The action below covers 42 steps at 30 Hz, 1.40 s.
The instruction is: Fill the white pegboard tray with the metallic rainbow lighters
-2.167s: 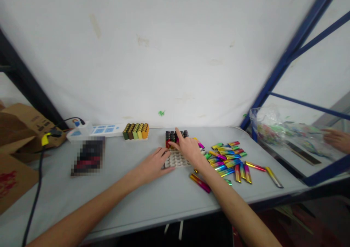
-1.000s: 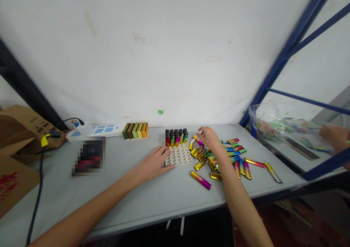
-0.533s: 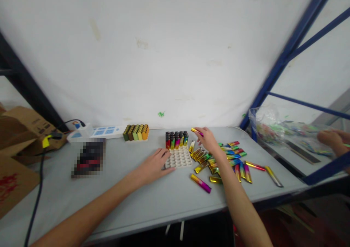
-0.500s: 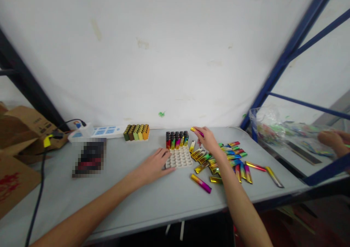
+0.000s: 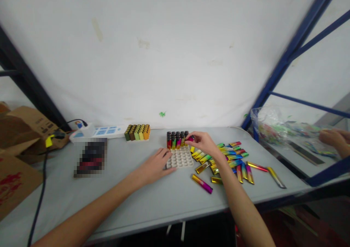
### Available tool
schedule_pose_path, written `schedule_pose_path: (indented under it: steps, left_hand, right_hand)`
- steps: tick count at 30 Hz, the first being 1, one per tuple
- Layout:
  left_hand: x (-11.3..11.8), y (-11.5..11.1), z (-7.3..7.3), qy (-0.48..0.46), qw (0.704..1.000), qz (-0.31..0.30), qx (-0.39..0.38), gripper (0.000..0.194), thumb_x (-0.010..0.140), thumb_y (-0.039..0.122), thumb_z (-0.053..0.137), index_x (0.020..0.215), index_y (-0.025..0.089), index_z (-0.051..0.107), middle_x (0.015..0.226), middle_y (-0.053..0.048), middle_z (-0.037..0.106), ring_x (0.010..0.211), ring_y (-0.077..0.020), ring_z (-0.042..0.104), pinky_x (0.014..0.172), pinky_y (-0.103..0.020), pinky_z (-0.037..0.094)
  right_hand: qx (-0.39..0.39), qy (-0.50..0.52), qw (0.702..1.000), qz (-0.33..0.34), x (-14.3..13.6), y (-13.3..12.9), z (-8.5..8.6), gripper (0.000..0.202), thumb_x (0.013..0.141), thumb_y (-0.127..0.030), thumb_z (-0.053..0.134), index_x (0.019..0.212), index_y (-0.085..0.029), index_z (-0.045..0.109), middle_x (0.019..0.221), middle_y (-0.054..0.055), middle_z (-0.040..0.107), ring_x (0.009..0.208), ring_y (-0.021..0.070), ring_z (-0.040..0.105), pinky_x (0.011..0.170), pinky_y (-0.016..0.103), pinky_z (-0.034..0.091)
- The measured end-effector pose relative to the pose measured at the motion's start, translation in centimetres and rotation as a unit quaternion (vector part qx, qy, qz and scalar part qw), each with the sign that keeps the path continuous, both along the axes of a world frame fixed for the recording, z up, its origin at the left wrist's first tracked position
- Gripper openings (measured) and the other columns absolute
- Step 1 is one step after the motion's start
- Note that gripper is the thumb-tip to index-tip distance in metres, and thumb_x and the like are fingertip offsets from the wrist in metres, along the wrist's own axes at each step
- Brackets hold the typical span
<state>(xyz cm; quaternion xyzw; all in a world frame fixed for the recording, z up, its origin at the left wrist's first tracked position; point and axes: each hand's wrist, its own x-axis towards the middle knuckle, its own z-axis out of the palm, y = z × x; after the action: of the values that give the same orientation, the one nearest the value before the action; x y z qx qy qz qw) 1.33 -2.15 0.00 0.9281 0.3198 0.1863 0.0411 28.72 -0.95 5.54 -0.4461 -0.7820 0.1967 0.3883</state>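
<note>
A white tray (image 5: pixel 180 159) with rows of round sockets lies on the table. Several shiny, colour-graded tubes with black tops (image 5: pixel 175 140) stand upright in its back rows. My left hand (image 5: pixel 157 166) is at the tray's left side, fingers by the edge and thumb along the front corner, gripping it. At the right end of the standing tubes, my right hand (image 5: pixel 202 143) pinches a purple-red metallic tube (image 5: pixel 190 139); the fingers partly hide it. More such tubes (image 5: pixel 229 155) lie in a loose pile to the right of the tray, and one yellow-purple tube (image 5: pixel 202 184) lies in front.
A second tray of green, brown and orange tubes (image 5: pixel 137 132) stands back left. Beside it are a power strip (image 5: pixel 109 131), a pixelated dark object (image 5: pixel 91 157), and cardboard boxes (image 5: pixel 30 130). Blue frame posts (image 5: pixel 281 64) rise on the right; another person's hand (image 5: pixel 330 137) shows beyond.
My right hand has moved left and down, bringing its tube from above the table to the standing row in the tray. My left hand stays at the tray.
</note>
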Motion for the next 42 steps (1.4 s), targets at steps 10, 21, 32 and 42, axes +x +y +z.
schedule_pose_path:
  steps: [10, 21, 32, 42]
  left_hand:
    - [0.0, 0.0, 0.0, 0.007, 1.000, 0.005, 0.001, 0.046, 0.097, 0.054, 0.059, 0.126, 0.019, 0.056, 0.126, -0.013, 0.060, 0.122, -0.0299, 0.054, 0.106, -0.045, 0.048]
    - [0.0, 0.0, 0.1, 0.000, 1.000, -0.003, 0.000, 0.045, 0.098, 0.054, 0.057, 0.126, 0.019, 0.055, 0.126, -0.012, 0.059, 0.121, -0.0294, 0.054, 0.106, -0.046, 0.048]
    - [0.1, -0.2, 0.3, 0.010, 1.000, 0.003, -0.008, 0.045, 0.097, 0.051, 0.061, 0.127, 0.018, 0.055, 0.128, -0.014, 0.059, 0.123, -0.0305, 0.053, 0.107, -0.047, 0.047]
    - [0.0, -0.1, 0.2, 0.009, 1.000, 0.004, -0.005, 0.043, 0.097, 0.050, 0.061, 0.126, 0.019, 0.055, 0.130, -0.013, 0.058, 0.124, -0.0303, 0.053, 0.108, -0.047, 0.047]
  right_hand:
    - [0.028, -0.110, 0.993, -0.015, -1.0, 1.2, -2.1, 0.021, 0.088, -0.031, 0.073, 0.105, -0.019, 0.069, 0.072, -0.002, 0.064, 0.063, 0.0135, 0.057, 0.062, 0.024, 0.042]
    - [0.040, -0.092, 0.994, -0.037, -0.6, 1.9, -3.0, 0.024, 0.095, -0.033, 0.066, 0.113, -0.017, 0.066, 0.084, 0.005, 0.075, 0.071, 0.0171, 0.068, 0.070, 0.026, 0.051]
    - [0.002, -0.177, 0.984, -0.029, -0.6, 0.7, -1.6, 0.023, 0.103, -0.033, 0.054, 0.110, -0.018, 0.069, 0.088, 0.008, 0.075, 0.074, 0.0177, 0.067, 0.069, 0.026, 0.045]
    - [0.067, -0.138, 0.982, -0.114, -0.6, 1.2, -2.1, 0.036, 0.098, -0.041, 0.062, 0.127, -0.020, 0.060, 0.071, -0.001, 0.069, 0.063, 0.0164, 0.064, 0.064, 0.024, 0.043]
